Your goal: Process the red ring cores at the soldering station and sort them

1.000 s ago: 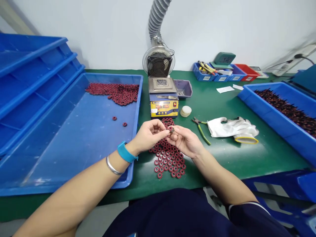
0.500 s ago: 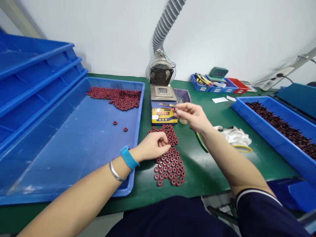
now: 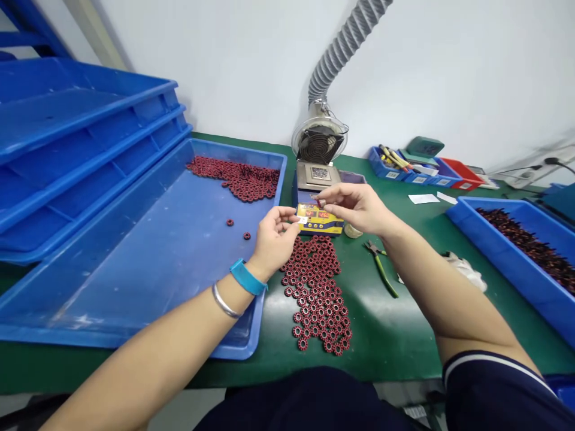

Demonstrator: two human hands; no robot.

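My right hand (image 3: 357,208) is closed in a pinch in front of the hot plate unit (image 3: 320,220) with its yellow panel and red digits. Between its fingertips shows a small red ring part (image 3: 320,203), partly hidden; a thin metal tip sticks out beside it. My left hand (image 3: 275,239) is close by at the panel's left edge, thumb and fingers drawn together; whatever they hold is too small to make out. Below both hands, many small red toothed rings (image 3: 321,299) with dark centres lie flat on the green table (image 3: 386,341).
A large blue tray (image 3: 171,251) with heaped red rings stands left, beside stacked trays (image 3: 90,126). Right are green-handled pliers (image 3: 381,269), white gloves (image 3: 467,272) and a blue bin (image 3: 458,209) of dark copper-coloured parts. A fan (image 3: 320,145) with a grey hose (image 3: 345,51) stands behind.
My left hand has moved up from the loose rings to the panel, near my right hand. The right hand keeps its pinch by the unit. The view has shifted left, uncovering the pliers.
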